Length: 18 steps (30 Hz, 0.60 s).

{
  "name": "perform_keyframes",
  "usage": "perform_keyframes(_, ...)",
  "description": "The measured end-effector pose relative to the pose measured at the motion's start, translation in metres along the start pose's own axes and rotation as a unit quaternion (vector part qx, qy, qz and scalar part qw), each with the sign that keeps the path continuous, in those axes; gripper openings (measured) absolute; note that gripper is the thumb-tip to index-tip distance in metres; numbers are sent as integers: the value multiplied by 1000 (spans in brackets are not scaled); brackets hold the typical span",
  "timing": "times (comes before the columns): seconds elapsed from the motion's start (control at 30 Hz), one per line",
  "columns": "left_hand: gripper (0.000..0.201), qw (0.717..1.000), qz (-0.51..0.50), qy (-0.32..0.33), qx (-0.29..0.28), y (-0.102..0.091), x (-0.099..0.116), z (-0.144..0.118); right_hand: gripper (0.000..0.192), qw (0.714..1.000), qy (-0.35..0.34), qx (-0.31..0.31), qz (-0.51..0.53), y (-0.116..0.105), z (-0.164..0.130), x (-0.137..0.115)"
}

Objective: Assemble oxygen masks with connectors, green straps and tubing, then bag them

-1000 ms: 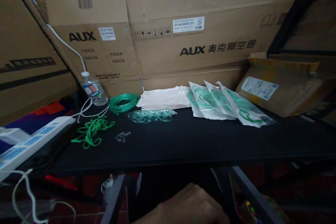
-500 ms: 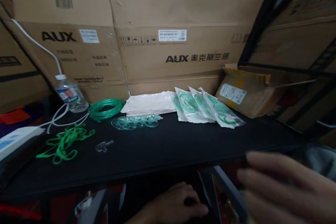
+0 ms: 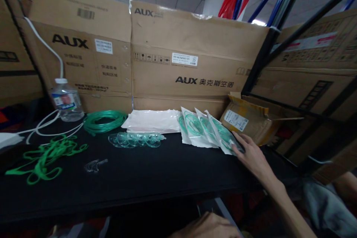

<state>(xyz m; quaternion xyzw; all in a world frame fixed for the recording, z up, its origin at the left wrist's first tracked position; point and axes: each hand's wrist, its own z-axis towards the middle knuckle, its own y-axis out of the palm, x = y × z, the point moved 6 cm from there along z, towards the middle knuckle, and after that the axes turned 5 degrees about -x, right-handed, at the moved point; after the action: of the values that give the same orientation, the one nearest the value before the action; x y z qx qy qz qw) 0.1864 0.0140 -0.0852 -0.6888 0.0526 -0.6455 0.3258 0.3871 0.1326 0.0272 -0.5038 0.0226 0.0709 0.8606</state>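
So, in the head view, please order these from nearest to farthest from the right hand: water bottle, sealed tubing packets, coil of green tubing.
From the right hand:
1. Sealed tubing packets, under its fingertips, right of centre.
2. Coil of green tubing, centre-left.
3. Water bottle, far left by the boxes.

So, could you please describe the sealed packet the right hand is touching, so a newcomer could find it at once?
Start at the big AUX cardboard box behind the black table. In front of it three sealed packets of green tubing lie fanned out. The rightmost packet, nearest the yellow-taped parcel, is the one under the right hand.
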Motion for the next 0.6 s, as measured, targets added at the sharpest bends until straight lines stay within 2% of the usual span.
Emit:
perform_keyframes(0.13,36,978,-3,36,206,-38,62,13,59,1000,-13,-23,13,9,0,5)
perform_keyframes(0.2,36,961,-21,31,275,-56,78,18,63,999,-25,-26,17,10,-2,7)
perform_keyframes(0.27,37,946,-37,21,320,-71,82,26,60,999,-37,-15,18,7,-2,7)
perform_keyframes(0.4,42,936,-65,13,346,-91,81,49,45,999,-35,30,11,-5,1,5)
perform_keyframes(0.6,56,940,-123,-46,314,-101,87,79,45,993,51,99,-46,-32,-12,0)
